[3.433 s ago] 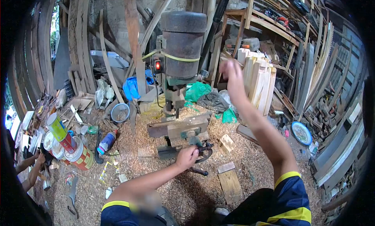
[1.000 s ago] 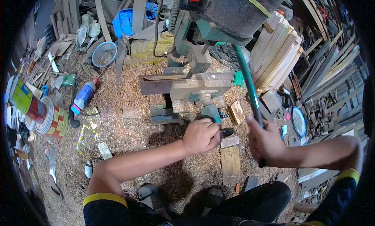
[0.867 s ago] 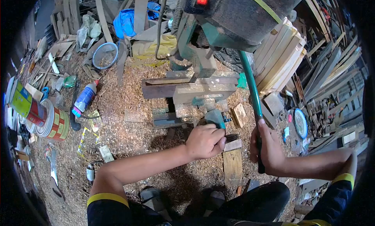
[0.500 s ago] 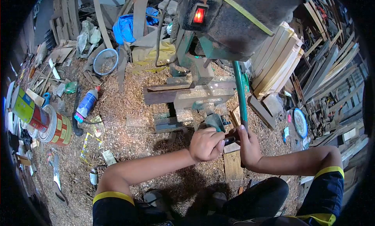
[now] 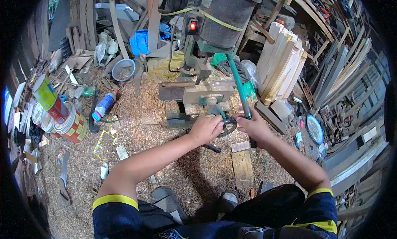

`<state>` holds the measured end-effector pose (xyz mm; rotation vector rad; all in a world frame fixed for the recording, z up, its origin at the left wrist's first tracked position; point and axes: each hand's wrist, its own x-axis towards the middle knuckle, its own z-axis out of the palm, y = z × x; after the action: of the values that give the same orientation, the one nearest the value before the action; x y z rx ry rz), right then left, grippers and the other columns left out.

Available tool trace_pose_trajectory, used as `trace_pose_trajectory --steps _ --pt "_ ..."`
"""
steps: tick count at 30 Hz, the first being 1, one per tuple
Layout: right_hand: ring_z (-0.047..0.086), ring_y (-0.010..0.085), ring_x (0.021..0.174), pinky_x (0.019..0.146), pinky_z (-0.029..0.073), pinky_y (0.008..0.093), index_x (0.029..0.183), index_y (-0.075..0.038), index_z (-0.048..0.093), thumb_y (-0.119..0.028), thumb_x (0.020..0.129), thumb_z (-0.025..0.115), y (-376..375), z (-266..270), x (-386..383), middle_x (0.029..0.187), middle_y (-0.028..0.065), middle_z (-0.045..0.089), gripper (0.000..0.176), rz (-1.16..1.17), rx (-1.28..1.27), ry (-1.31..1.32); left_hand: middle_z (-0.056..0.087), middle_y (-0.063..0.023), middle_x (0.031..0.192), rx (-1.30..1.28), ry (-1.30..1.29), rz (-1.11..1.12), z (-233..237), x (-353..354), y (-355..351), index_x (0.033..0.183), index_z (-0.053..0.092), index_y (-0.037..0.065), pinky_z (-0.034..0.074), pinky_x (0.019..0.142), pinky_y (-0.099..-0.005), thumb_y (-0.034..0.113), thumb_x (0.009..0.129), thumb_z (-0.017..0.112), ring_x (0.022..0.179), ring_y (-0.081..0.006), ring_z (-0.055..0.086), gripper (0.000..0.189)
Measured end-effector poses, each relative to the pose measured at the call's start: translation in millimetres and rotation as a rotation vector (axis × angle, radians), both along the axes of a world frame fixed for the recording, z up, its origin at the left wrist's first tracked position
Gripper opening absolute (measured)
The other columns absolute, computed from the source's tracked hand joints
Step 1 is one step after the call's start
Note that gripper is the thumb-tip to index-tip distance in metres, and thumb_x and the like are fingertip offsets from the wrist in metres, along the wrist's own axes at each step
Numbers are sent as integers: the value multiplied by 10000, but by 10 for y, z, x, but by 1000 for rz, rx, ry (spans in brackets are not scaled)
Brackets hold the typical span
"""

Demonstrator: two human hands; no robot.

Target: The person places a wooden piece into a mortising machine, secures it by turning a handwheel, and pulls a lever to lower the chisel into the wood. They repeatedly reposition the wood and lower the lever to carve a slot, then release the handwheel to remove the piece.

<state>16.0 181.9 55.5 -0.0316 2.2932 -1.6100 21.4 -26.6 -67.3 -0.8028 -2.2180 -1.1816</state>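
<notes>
In front of me stands a drill-press-like machine (image 5: pixel 225 22) with a red-lit switch (image 5: pixel 193 26). Below its head, a pale wooden piece (image 5: pixel 204 92) sits at the vise-like table, dusted with shavings. My left hand (image 5: pixel 206 129) is closed at the left rim of a dark handwheel (image 5: pixel 228 128). A green lever (image 5: pixel 237 77) slants down from the machine head into my right hand (image 5: pixel 257 127), which is wrapped about its lower part. Some right-hand fingers reach toward the wheel's right side. A dark crank handle (image 5: pixel 213 148) sticks out below the wheel.
Wood shavings cover the floor. Stacked pale timber (image 5: pixel 283 65) stands at the right, near a round plate-like object (image 5: pixel 315 129). Paint buckets (image 5: pixel 74 123), a blue bottle (image 5: pixel 105 104) and a handsaw (image 5: pixel 64 173) are on the left. A short board (image 5: pixel 242 168) lies before my feet.
The view has shifted, showing more of the machine head. My hands have moved a little apart, and the handwheel now shows between them. The crank handle has come into sight below.
</notes>
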Motion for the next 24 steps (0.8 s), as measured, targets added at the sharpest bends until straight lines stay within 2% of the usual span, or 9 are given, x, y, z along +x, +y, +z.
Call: trace_pose_trajectory --steps 4,7,10,13,17,18,19,23,24 --pt "628 197 1069 932 525 310 1685 -156 280 7 846 683 251 1167 54 1511 148 535 945 91 -12 91 602 -210 809 -71 -84 39 96 68 -3 956 533 38 488 720 -557 234 1054 507 796 -441 622 221" --pt "329 231 1572 1297 177 355 1637 -36 353 -201 911 643 204 2002 -95 1626 162 471 800 362 -176 758 618 -216 799 -42 -72 27 114 92 3 960 542 37 486 723 -569 231 1054 517 780 -457 625 217" --pt "578 306 1260 1201 346 455 1115 4 621 -341 1086 447 143 2575 -400 1129 139 667 388 626 -558 690 608 -220 804 -80 -89 41 98 73 2 965 534 38 480 731 -568 233 1056 511 792 -461 619 217" --pt "580 321 878 1008 470 511 837 -52 551 -466 1098 360 69 2795 -812 776 132 551 525 680 -776 737 565 -235 810 -50 -66 26 94 76 -3 969 521 26 449 721 -565 234 1071 479 795 -477 586 235" --pt "593 326 1103 1085 439 488 1145 4 602 -574 1106 353 -117 2873 -1319 1080 179 650 630 670 -912 789 567 -239 811 -57 -86 28 94 77 4 983 522 26 447 717 -565 233 1071 479 797 -485 587 229" --pt "630 233 756 703 503 373 944 -110 613 -562 1101 379 -615 2874 -778 778 77 635 533 181 -1016 869 569 -242 810 -57 -82 31 83 74 5 989 523 25 447 711 -566 233 1071 479 793 -490 589 228" --pt "664 285 976 908 500 409 1149 -68 619 -632 1095 354 -424 2896 -1046 977 129 696 625 331 -889 783 569 -242 810 -59 -83 30 70 70 6 989 523 25 447 711 -566 233 1071 479 793 -490 589 228" --pt "675 241 845 786 529 372 1083 -90 639 -586 1093 419 -546 2776 -1280 862 74 680 542 159 -895 797 623 -234 832 -77 -144 40 56 62 7 1009 546 36 482 732 -573 252 1066 501 819 -480 628 228" --pt "640 302 1020 938 481 427 1210 -34 593 -586 1092 392 -515 2661 -1360 1061 156 675 599 193 -808 857 629 -237 834 -105 -186 51 69 63 3 1012 550 34 489 737 -573 256 1067 502 822 -481 634 234"
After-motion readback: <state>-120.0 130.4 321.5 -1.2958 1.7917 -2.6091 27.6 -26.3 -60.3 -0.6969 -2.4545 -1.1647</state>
